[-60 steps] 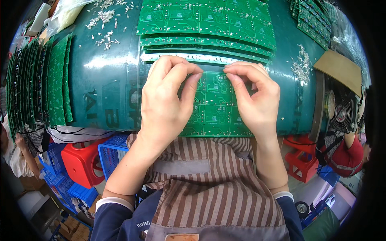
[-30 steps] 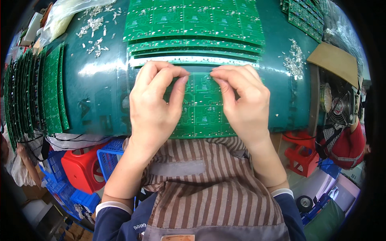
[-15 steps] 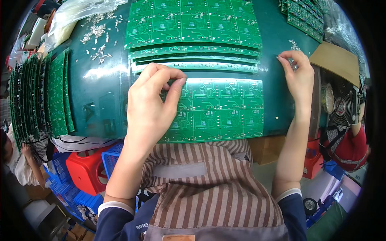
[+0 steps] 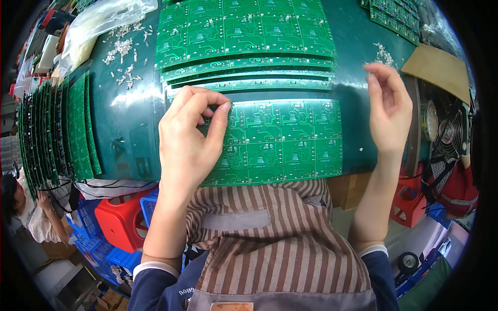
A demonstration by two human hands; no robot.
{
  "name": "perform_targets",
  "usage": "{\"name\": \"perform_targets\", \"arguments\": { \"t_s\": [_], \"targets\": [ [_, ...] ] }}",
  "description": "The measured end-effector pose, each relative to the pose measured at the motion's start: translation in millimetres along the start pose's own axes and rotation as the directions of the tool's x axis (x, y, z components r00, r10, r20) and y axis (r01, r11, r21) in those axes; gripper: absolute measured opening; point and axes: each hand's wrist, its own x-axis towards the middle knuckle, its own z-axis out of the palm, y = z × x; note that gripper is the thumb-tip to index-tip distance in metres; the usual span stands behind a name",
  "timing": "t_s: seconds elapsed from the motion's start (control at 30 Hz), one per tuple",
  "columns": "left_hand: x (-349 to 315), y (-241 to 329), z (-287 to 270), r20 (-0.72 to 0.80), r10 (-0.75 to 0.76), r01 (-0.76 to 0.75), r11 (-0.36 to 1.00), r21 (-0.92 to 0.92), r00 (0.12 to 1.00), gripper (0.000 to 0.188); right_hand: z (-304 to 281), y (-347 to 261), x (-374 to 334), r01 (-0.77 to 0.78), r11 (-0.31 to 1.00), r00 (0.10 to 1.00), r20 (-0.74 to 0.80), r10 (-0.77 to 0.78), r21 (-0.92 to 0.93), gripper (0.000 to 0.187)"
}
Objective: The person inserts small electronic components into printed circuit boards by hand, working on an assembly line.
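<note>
A green circuit board panel (image 4: 290,137) lies flat in front of me, printed with a grid of repeated patterns. My left hand (image 4: 191,135) is over its left part, thumb and forefinger pinched at the upper edge. Anything between those fingertips is too small to make out. Right of the panel, my right hand (image 4: 390,111) is raised above the table with its fingers curled and the thumb close to the forefinger. Whatever they hold, if anything, is not visible. Just beyond it lies a small pile of silvery parts (image 4: 383,54).
Overlapping green panels (image 4: 244,31) lie beyond the front one. Upright boards (image 4: 80,129) stand in a row at left. More small parts (image 4: 122,49) are scattered near a clear plastic bag (image 4: 106,18). A brown board (image 4: 436,72) and a fan (image 4: 450,132) are at right.
My right hand has shifted slightly right, and its fingertips have moved away from where they pinched. The left hand keeps its pinch at the panel's edge. The whole view has turned slightly.
</note>
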Motion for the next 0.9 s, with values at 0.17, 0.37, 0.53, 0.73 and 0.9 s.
{"name": "perform_targets", "arguments": {
  "t_s": [0.17, 0.37, 0.53, 0.73, 0.9],
  "targets": [
    [1, -3, 1, 0.004, 0.022, -0.023, 1.000, 0.017, 1.000, 0.008, 16, -18, -19, -0.037, 0.981, 0.999, 0.036, 0.031, 0.193, 0.011],
    [-1, -5, 1, -0.004, 0.048, -0.048, 0.999, 0.003, 0.999, 0.009, 32, -27, -27, 0.014, 0.947, 0.998, 0.058, -0.034, 0.320, 0.012],
    [-1, -1, 2, -0.004, 0.047, -0.047, 0.999, 0.013, 0.999, 0.008, 37, -25, -31, -0.002, 0.963, 0.993, 0.111, -0.029, 0.269, 0.011],
    [6, 2, -3, 0.055, 0.121, -0.125, 0.989, 0.084, 0.991, 0.007, 41, -29, -33, -0.041, 0.953, 0.995, 0.103, 0.010, 0.300, 0.011],
    [8, 5, -4, 0.092, 0.095, -0.107, 0.984, 0.139, 0.991, 0.006, 41, -34, -35, 0.034, 0.982, 0.992, 0.113, -0.056, 0.187, 0.009]
  ]
}}
